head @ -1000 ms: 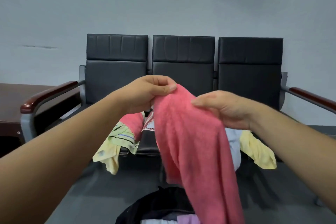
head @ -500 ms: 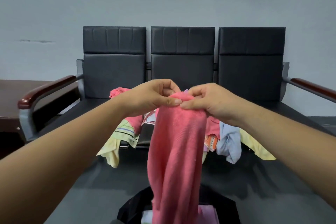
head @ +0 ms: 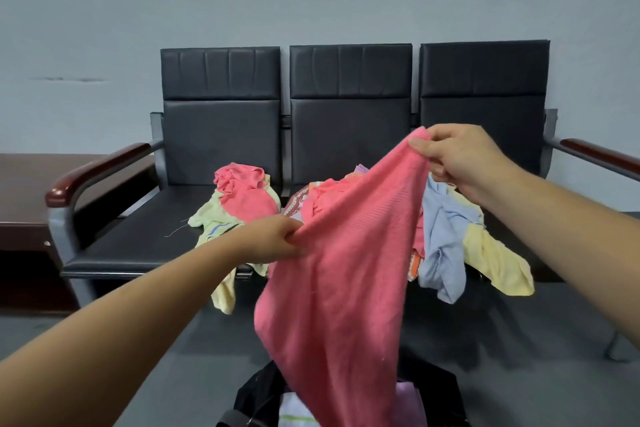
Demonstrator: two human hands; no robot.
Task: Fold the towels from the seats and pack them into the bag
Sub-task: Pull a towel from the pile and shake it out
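Note:
I hold a pink towel (head: 346, 281) stretched in the air in front of the black three-seat bench (head: 349, 114). My right hand (head: 457, 156) pinches its upper corner, high and to the right. My left hand (head: 273, 239) grips its edge lower down on the left. The towel hangs down over the open black bag (head: 256, 395) on the floor, which holds folded light cloths. A heap of towels lies on the seats: another pink one (head: 242, 194), yellow ones (head: 495, 256) and a light blue one (head: 443, 243).
A dark wooden table (head: 24, 191) stands left of the bench. The bench has red-brown armrests (head: 97, 166) at both ends. Grey floor surrounds the bag, and a grey wall is behind the bench.
My hands were together at the towel's top; now they have moved apart, the right up and right, the left down along the edge. The towel is spread out slanted between them.

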